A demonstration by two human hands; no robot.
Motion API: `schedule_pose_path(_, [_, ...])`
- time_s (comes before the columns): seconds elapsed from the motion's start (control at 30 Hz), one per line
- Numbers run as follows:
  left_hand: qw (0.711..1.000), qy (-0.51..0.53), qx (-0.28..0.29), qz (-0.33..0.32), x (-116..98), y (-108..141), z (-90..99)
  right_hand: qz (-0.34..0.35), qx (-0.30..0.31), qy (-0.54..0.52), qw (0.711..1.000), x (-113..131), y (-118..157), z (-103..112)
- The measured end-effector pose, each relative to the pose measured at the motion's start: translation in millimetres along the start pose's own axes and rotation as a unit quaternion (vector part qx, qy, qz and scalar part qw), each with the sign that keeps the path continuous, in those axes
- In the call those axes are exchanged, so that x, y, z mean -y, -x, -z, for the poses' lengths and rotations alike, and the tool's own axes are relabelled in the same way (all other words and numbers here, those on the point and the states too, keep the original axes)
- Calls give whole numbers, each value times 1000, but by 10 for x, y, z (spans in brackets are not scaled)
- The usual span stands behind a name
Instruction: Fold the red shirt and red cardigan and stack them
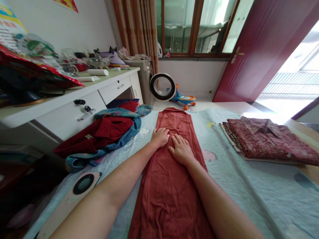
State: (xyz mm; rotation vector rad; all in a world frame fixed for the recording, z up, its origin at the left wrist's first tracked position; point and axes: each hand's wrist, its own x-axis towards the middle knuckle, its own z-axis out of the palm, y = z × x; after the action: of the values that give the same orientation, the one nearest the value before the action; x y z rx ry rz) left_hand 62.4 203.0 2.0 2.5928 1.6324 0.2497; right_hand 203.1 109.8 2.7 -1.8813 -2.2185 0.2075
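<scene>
A long rust-red garment [171, 186], folded lengthwise, lies on a pale blue quilt [234, 196] and runs away from me. Its far end shows a collar-like fold; wrinkles cross the near part. My left hand [160, 136] rests palm down on its upper left side, with the fingers loosely out. Just to the right, my right hand [181, 148] presses flat on the same cloth, fingers spread. Neither hand grips the fabric.
Dark red and blue clothes [112, 129] are heaped at the left by a white desk [92, 96]. Folded patterned clothes [264, 139] lie at the right. A pale device with a round dark window [84, 183] is near my left forearm. Beyond stand an open-doored washing machine [146, 74] and ride-on toy [184, 99].
</scene>
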Motion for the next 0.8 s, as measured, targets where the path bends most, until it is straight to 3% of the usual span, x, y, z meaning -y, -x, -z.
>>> schedule_pose_path(0.23, [995,18,24,-97,-69,-473,-15,-3,-1,-4,1000,9,-1,0])
schedule_pose_path(0.5, [999,4,29,-33,83,-890,-169,-7,5,-24,1000,0,-10,-1])
schedule_pose_path(0.8, [999,3,40,28,235,-1140,-198,-12,3,-36,999,4,-3,-11])
